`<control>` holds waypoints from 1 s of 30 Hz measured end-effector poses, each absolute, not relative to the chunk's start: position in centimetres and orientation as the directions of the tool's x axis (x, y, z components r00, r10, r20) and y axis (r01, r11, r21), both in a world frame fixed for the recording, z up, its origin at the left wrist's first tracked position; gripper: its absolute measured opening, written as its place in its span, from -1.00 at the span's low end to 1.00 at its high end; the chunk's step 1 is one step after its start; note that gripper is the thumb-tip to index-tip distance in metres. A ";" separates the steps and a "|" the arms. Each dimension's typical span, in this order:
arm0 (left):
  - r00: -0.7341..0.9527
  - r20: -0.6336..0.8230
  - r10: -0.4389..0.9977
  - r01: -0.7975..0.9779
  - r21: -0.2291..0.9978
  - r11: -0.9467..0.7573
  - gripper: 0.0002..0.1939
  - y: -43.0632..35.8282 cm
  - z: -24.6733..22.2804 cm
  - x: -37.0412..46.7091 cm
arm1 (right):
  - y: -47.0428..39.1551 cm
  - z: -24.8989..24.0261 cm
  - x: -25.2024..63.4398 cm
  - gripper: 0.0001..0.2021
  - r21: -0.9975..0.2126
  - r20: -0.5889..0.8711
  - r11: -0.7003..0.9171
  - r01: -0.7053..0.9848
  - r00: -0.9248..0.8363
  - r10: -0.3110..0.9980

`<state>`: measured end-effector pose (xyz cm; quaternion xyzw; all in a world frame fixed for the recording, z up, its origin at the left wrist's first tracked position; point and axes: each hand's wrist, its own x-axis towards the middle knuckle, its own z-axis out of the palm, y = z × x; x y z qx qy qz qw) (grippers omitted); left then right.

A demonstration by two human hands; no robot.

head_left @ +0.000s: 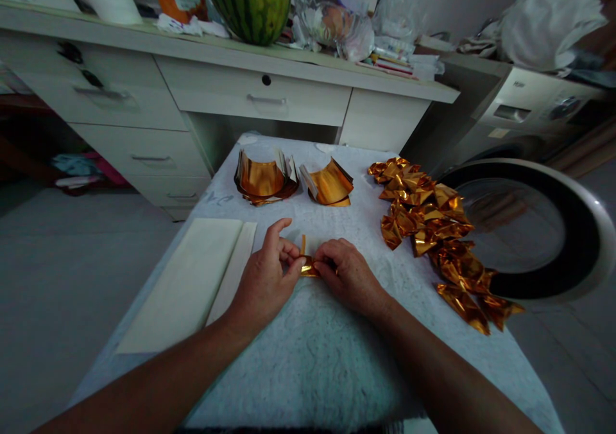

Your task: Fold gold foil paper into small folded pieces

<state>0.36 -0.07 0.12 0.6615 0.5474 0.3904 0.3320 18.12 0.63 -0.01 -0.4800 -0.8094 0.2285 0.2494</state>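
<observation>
Between my hands is a small piece of gold foil paper, partly folded, with a narrow strip standing up at its far side. My left hand pinches its left end between thumb and fingers, the index finger raised. My right hand grips the right end, its fingertips curled over the foil. Beyond the hands stand two curved stacks of gold foil sheets, a left stack and a right stack. To the right lies a heap of folded gold foil pieces.
White paper sheets lie left on the cloth-covered table. An open washing machine door reaches close to the table's right edge. Behind is a white desk bearing a cut watermelon and plastic bags.
</observation>
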 end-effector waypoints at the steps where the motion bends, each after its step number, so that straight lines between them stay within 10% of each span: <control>1: 0.097 0.153 0.983 0.465 0.867 -0.181 -0.38 -0.1 0.1 0.4 | 0.6 0.0 18.1 -0.84 -0.610 0.186 0.435 0.662 -0.414 0.891; 30: 0.075 0.208 0.975 0.489 0.845 -0.218 -0.31 -0.3 0.1 0.7 | 0.7 -0.4 18.2 -0.85 -0.599 0.211 0.464 0.653 -0.431 0.878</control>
